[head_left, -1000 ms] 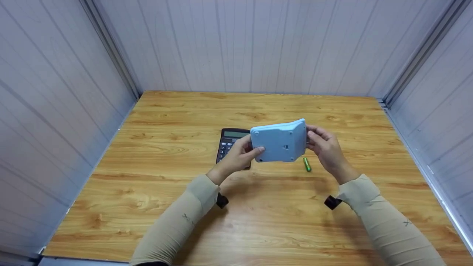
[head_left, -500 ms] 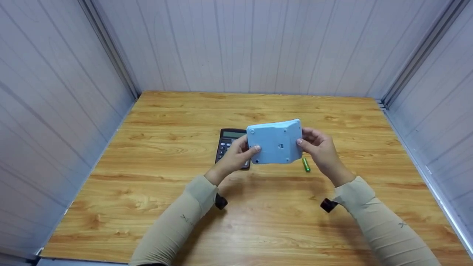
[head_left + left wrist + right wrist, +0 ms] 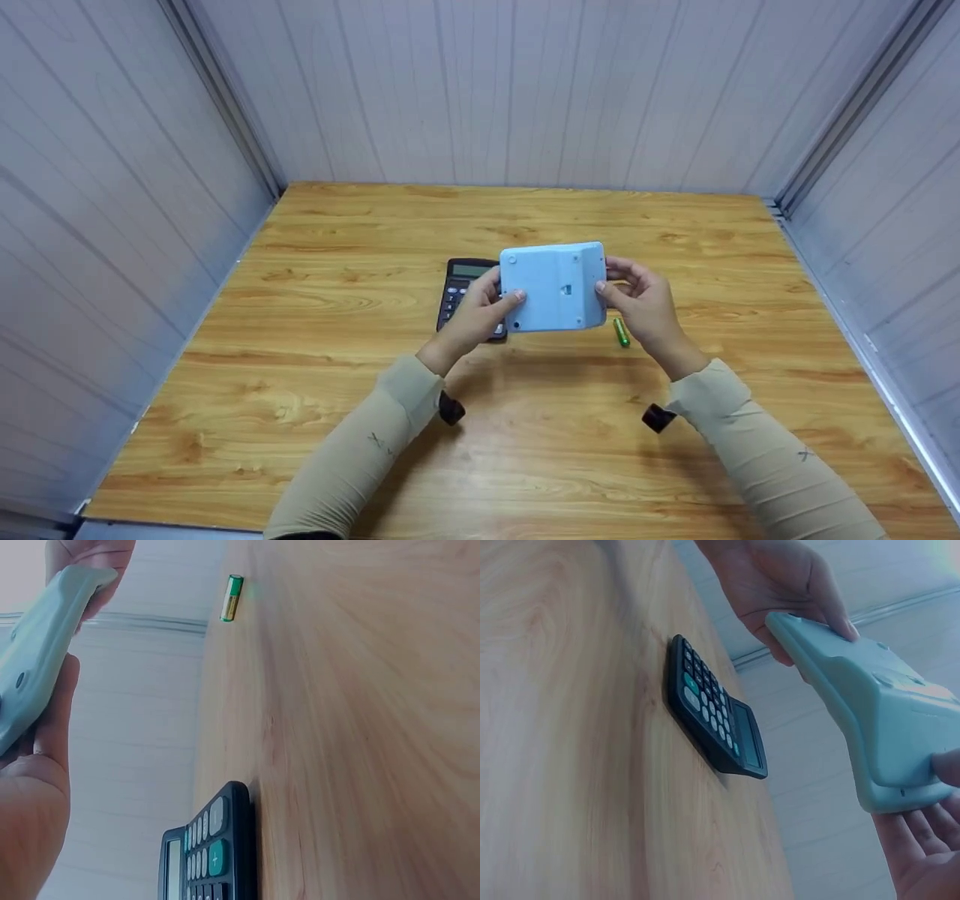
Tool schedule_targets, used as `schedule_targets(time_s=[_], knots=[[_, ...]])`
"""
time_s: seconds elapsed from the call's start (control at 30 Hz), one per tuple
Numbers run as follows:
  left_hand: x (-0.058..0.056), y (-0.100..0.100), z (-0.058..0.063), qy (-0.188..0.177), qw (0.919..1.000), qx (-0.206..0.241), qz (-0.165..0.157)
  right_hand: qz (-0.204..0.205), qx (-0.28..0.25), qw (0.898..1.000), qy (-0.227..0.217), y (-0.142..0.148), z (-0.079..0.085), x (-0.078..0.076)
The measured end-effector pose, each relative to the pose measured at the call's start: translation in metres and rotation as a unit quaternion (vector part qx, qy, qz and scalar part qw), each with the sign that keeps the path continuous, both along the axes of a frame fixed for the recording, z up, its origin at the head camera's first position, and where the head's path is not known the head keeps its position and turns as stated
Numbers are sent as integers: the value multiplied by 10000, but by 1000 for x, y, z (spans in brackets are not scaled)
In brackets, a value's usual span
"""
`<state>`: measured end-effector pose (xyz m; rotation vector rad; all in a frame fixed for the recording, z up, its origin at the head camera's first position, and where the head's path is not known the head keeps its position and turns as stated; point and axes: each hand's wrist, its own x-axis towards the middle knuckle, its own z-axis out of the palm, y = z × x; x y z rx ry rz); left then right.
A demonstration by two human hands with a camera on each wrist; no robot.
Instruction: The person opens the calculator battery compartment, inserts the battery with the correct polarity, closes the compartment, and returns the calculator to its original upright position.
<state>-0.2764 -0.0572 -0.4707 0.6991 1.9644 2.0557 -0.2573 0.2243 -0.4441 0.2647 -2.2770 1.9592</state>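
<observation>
A light blue calculator [image 3: 547, 289] is held up above the table, its back with small round feet and a latch facing the head camera. My left hand [image 3: 480, 309] grips its left end, thumb over the back and fingers behind. At the other end, my right hand [image 3: 646, 304] pinches the thicker edge between thumb and fingers. The calculator's front is hidden from the head view. Below it on the table lies a green battery [image 3: 621, 332], close to my right hand. A black calculator [image 3: 217, 847] lies face up behind my left hand, which partly covers it in the head view.
The wooden table [image 3: 360, 427] meets pale panelled walls [image 3: 480, 90] at the back and both sides. A small black piece [image 3: 451, 409] sits at my left cuff, and a similar dark piece [image 3: 658, 418] at my right cuff.
The light blue calculator has shifted slightly left and turned so its back faces the camera more squarely. My right hand has moved left with it, its thumb coming onto the back.
</observation>
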Motion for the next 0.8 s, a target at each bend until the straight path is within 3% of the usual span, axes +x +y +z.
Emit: schedule_targets(time_s=[0.3, 0.8], knots=[[-4, 4, 1, -14, 10000, 93, 3, -248, 595, 9975, 279, -6, 1, 1], [-3, 10, -4, -273, 9992, -105, 255, -341, 1233, 9917, -149, -15, 2, 5]])
